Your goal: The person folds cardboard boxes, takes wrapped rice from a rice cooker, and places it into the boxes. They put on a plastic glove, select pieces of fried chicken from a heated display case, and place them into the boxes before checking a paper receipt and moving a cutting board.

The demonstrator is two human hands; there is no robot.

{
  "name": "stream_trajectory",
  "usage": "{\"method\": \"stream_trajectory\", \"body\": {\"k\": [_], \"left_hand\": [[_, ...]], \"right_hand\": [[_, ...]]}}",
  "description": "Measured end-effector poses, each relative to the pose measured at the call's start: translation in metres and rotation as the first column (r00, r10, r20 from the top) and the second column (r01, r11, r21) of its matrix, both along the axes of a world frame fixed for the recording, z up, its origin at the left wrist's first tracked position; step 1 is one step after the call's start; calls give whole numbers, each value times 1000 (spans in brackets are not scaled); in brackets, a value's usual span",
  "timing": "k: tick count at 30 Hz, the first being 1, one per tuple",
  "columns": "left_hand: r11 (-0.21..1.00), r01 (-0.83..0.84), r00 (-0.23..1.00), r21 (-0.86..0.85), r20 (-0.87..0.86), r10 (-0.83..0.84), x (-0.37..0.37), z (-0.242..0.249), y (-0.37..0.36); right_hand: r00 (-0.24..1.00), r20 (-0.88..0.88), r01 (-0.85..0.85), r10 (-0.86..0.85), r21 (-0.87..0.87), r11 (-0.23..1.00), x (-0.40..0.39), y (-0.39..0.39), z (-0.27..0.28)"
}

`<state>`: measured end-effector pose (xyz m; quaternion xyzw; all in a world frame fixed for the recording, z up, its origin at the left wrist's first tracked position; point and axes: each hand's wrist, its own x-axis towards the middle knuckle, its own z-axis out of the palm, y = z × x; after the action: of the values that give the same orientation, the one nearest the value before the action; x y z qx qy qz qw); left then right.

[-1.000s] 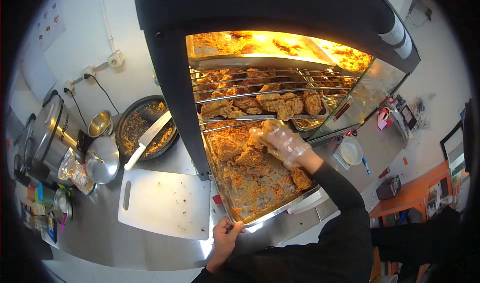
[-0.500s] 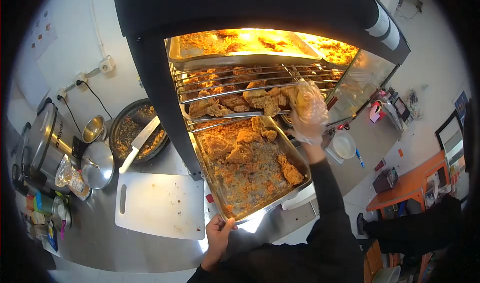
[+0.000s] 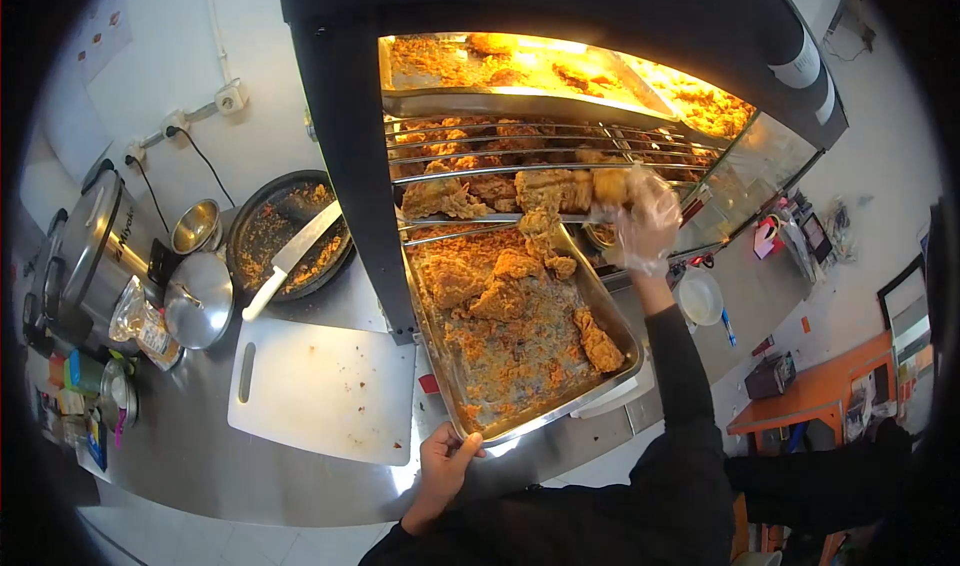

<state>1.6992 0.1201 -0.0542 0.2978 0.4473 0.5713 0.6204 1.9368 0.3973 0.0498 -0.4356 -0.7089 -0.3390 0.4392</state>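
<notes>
My left hand [image 3: 446,469] grips the near corner of a metal tray [image 3: 540,423], thumb on its rim. The tray slants out of a warming cabinet [image 3: 345,156] and holds several pieces of fried chicken [image 3: 500,291] and crumbs. My right hand [image 3: 645,224], in a clear plastic glove, is closed around a piece of fried chicken [image 3: 610,185] beside the wire rack [image 3: 450,174]. More chicken lies on and behind the rack bars. An upper tray [image 3: 520,104] with crumbs and pieces sits under the bright lamp.
A white cutting board [image 3: 325,391] lies left of the tray. Behind it, a knife [image 3: 305,241] rests across a dark pan [image 3: 250,251] of crumbs. Further left are a lid [image 3: 199,301], a metal bowl [image 3: 196,227] and a cooker [image 3: 95,256]. Another person's dark sleeve [image 3: 830,486] shows at right.
The camera view has shifted, so the cabinet and tray appear further right. My right hand remains by the rack with its wrist turned slightly, and my left hand still holds the tray corner.
</notes>
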Motion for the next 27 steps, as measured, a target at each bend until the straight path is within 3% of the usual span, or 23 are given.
{"method": "stream_trajectory", "body": {"k": [1, 2, 4, 7, 10, 11, 13, 14, 16, 18, 20, 22, 24, 25, 27], "left_hand": [[1000, 3, 1000, -14, 22, -3, 0, 1, -1], [1000, 13, 1000, -4, 5, -13, 0, 1, -1], [999, 35, 999, 23, -32, -34, -2, -2, -1], [1000, 5, 1000, 12, 7, -5, 0, 2, 1], [1000, 3, 1000, 26, -28, -2, -3, -6, 2], [1000, 9, 999, 29, -35, -8, -4, -7, 4], [999, 17, 999, 36, -51, -15, -7, -7, 8], [999, 16, 998, 39, -64, -13, -8, -7, 10], [999, 27, 995, 43, -96, -23, -9, -5, 12], [998, 15, 997, 53, -74, -11, -6, -8, 14], [998, 5, 999, 59, -49, -2, -2, -8, 18], [998, -14, 1000, 58, -22, 15, 0, -6, 23], [995, -26, 997, 94, -64, 32, -2, -10, 31], [993, -33, 995, 110, -87, 42, -5, -13, 35], [995, -56, 996, 82, -59, 60, -8, -14, 45]], "right_hand": [[989, -21, 147, -146, 32, 989, -4, 2, 3], [949, -203, 228, -240, -78, 970, -6, 18, -4], [924, -139, 303, -355, -297, 905, -13, 22, -6], [969, -27, 217, -244, -370, 903, -14, 17, -13], [997, 57, 56, -48, -160, 986, -32, -38, 3], [1000, 11, 20, -18, -149, 989, -43, -55, 10], [871, 477, -140, 120, 7, 990, -40, -78, -18], [795, 492, -301, 355, -188, 935, -55, -79, -13], [566, 323, -487, 758, -612, 624, -87, -81, -3], [593, 314, -383, 741, -700, 603, -104, -60, -38], [652, 274, -304, 707, -760, 574, -135, -49, -36], [677, 49, -331, 734, -870, 364, -145, -34, -45], [756, -173, -324, 631, -937, 132, -149, -10, -57], [795, -314, -363, 519, -932, -9, -150, 2, -65], [781, -613, -568, 120, -777, -271, -148, 23, -83]]}}
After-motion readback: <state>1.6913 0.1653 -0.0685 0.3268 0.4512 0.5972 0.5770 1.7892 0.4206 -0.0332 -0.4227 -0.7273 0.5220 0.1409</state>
